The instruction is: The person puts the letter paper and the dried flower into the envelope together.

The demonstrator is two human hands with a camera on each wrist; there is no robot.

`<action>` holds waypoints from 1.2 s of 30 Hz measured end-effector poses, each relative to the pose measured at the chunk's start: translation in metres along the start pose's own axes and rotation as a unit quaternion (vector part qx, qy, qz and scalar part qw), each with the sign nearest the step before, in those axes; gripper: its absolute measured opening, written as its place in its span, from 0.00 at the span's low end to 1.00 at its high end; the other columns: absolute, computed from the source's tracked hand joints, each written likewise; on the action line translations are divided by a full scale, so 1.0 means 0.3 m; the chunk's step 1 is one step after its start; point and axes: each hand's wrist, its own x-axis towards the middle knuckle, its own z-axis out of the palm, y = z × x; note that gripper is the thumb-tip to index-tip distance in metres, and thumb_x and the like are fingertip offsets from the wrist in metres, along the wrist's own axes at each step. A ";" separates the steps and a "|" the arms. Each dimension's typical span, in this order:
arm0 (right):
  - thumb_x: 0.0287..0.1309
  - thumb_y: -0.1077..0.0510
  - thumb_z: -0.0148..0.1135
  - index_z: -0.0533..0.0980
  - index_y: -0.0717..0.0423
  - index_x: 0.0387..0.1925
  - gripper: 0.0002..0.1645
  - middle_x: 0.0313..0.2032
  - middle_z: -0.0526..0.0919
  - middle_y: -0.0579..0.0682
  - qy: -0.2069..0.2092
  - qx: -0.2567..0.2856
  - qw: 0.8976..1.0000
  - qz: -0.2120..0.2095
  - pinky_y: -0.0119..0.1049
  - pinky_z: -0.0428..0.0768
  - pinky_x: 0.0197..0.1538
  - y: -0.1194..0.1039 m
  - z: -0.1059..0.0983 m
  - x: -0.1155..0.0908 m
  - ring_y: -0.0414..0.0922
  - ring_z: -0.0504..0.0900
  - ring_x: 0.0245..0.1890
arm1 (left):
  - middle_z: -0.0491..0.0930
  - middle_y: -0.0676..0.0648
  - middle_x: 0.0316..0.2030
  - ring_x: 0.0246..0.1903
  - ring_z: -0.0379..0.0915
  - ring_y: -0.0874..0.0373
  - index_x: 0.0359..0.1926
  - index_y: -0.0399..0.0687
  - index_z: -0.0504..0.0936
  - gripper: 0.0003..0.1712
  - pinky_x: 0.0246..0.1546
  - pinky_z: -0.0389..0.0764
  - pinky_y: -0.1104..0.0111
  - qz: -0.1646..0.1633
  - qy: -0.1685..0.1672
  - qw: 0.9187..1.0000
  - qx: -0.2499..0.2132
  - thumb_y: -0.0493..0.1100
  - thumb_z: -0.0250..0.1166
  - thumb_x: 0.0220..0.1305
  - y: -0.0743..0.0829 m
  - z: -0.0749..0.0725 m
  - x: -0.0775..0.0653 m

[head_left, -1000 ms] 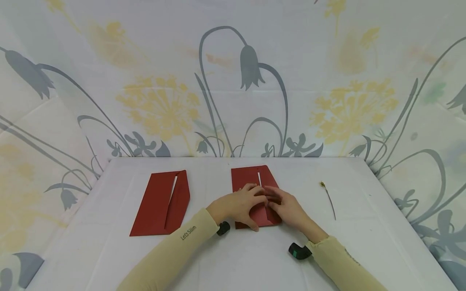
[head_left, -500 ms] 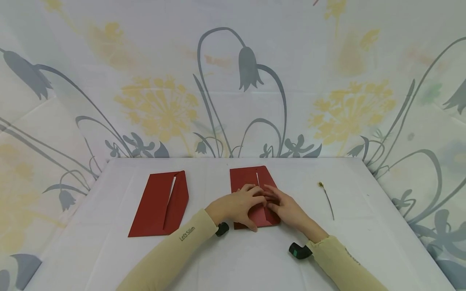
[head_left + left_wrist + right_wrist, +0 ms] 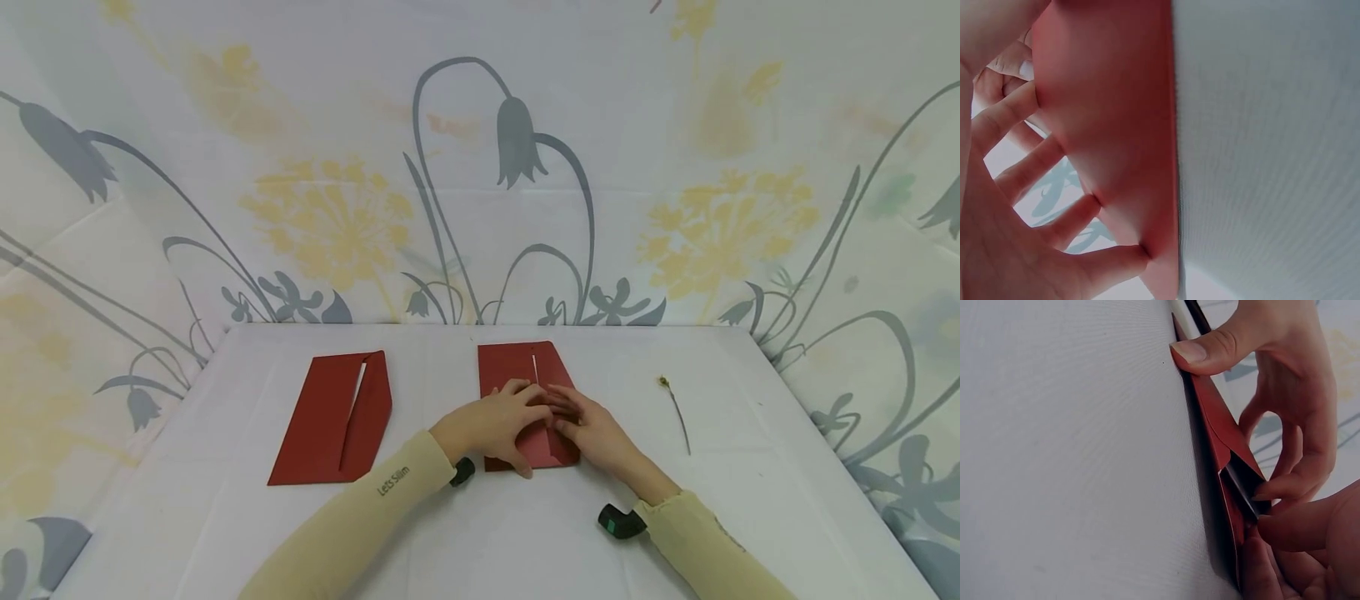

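Observation:
A red envelope lies in the middle of the table with its flap side up; a thin white strip shows in its opening. My left hand spreads over its left part. In the left wrist view, the spread fingertips press into the red paper. My right hand is at the envelope's right side. As the right wrist view shows, its thumb is at the edge of the raised opening and its other fingers reach in below, pinching the paper there. The left fingertips rest close to that edge.
Another red envelope lies to the left, with a white strip in its slit. On the right lies a dried flower with a long thin stem. A floral cloth hangs behind the white table.
Both hands stay at the middle envelope in almost the same pose. The white strip in its opening looks a little thinner.

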 end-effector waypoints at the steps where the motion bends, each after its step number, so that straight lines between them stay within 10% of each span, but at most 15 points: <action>1: 0.67 0.69 0.55 0.61 0.57 0.73 0.34 0.64 0.74 0.57 0.001 0.002 1.000 0.000 0.45 0.75 0.61 0.001 -0.002 -0.002 0.53 0.75 0.63 | 0.59 0.52 0.69 0.73 0.45 0.49 0.66 0.62 0.71 0.45 0.65 0.63 0.42 0.000 -0.001 1.000 -0.001 0.66 0.76 0.48 0.001 0.000 0.001; 29: 0.67 0.67 0.59 0.71 0.63 0.64 0.24 0.56 0.80 0.61 0.098 -0.006 0.995 0.028 0.26 0.79 0.45 0.040 -0.188 -0.143 0.55 0.82 0.52 | 0.60 0.54 0.67 0.71 0.48 0.49 0.58 0.65 0.73 0.37 0.65 0.64 0.44 -0.005 0.000 1.000 0.004 0.65 0.76 0.48 -0.001 0.006 0.009; 36: 0.67 0.64 0.61 0.73 0.64 0.61 0.23 0.55 0.81 0.63 0.138 -0.054 0.988 0.037 0.26 0.80 0.42 0.078 -0.284 -0.202 0.32 0.82 0.47 | 0.61 0.55 0.67 0.71 0.48 0.49 0.57 0.65 0.73 0.37 0.65 0.63 0.43 -0.003 0.000 1.000 -0.002 0.65 0.77 0.48 -0.002 0.006 0.009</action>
